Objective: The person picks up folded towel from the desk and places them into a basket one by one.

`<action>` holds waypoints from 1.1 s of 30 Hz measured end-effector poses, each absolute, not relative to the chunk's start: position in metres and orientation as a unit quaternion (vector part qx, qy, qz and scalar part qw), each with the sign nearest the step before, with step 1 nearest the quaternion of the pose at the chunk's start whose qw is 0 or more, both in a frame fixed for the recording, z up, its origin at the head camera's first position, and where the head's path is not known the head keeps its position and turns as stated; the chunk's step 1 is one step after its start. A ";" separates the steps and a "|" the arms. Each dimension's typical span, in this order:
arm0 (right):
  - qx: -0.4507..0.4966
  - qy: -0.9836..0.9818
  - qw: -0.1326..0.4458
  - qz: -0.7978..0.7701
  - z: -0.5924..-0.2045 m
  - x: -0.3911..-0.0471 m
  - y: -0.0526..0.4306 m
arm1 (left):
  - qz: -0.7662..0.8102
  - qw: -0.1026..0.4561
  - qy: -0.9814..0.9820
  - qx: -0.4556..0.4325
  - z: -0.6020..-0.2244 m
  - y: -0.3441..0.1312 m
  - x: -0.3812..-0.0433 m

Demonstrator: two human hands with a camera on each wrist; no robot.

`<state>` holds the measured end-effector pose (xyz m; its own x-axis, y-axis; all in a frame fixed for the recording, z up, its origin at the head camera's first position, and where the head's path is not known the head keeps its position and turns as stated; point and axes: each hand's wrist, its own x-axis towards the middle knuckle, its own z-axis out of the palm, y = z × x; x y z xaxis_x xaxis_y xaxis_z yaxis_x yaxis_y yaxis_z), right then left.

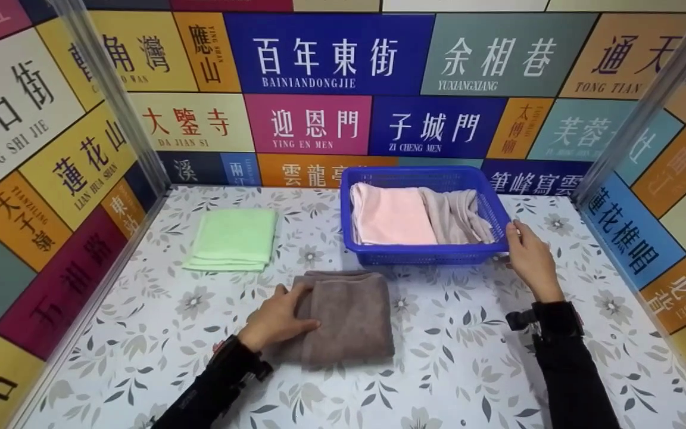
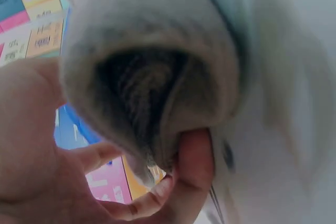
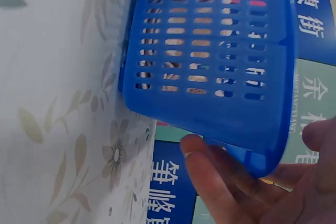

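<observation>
My left hand [image 1: 280, 316] grips the left edge of a folded brown towel [image 1: 352, 319], near the front middle of the table. Up close in the left wrist view, the fingers [image 2: 197, 156] curl against the towel's rolled fold [image 2: 152, 19]. On the right, my right hand [image 1: 530, 259] holds the front right corner of a blue plastic basket [image 1: 426, 257] by its rim. The right wrist view has the fingers [image 3: 207, 174] under that rim. Inside the basket lie a folded pink towel [image 1: 390, 214] and a greyish towel [image 1: 459, 217], side by side.
A folded light green towel [image 1: 233, 238] lies on the table at the back left. White cloth with grey flowers covers the table [image 1: 194, 304]. Panels with printed characters [image 1: 319, 125] stand close behind the basket and along both sides, with clear posts [image 1: 111, 89] at the corners.
</observation>
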<state>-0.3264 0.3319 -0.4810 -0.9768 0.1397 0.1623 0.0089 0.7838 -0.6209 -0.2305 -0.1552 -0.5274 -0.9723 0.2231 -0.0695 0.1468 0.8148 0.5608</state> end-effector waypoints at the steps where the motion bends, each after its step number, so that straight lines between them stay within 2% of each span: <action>1: -0.039 -0.942 0.100 0.317 -0.481 -0.324 0.331 | 0.289 0.064 0.950 0.099 -0.527 -0.151 -0.230; 4: -0.049 -0.954 0.121 0.270 -0.479 -0.314 0.327 | 0.295 0.060 0.947 0.111 -0.528 -0.135 -0.231; 8: -0.072 -0.949 0.207 0.226 -0.474 -0.298 0.313 | 0.299 0.063 0.944 0.124 -0.529 -0.110 -0.231; 10: -0.062 -0.940 0.250 0.224 -0.474 -0.289 0.303 | 0.301 0.068 0.943 0.128 -0.531 -0.099 -0.230; 12: -0.027 -0.937 0.263 0.230 -0.476 -0.279 0.291 | 0.303 0.073 0.941 0.130 -0.531 -0.090 -0.230; 14: 0.016 -0.943 0.233 0.236 -0.482 -0.270 0.278 | 0.302 0.074 0.941 0.130 -0.531 -0.084 -0.229; 19: 0.093 -0.967 0.045 0.233 -0.503 -0.256 0.250 | 0.302 0.071 0.943 0.123 -0.529 -0.077 -0.227; 21: 0.103 -0.968 -0.006 0.227 -0.511 -0.253 0.241 | 0.304 0.075 0.942 0.123 -0.530 -0.076 -0.227; 23: 0.106 -0.967 -0.030 0.228 -0.517 -0.251 0.234 | 0.305 0.077 0.941 0.124 -0.530 -0.076 -0.226; 33: 0.156 -0.946 -0.056 0.277 -0.533 -0.241 0.199 | 0.294 0.036 0.941 0.164 -0.536 -0.064 -0.220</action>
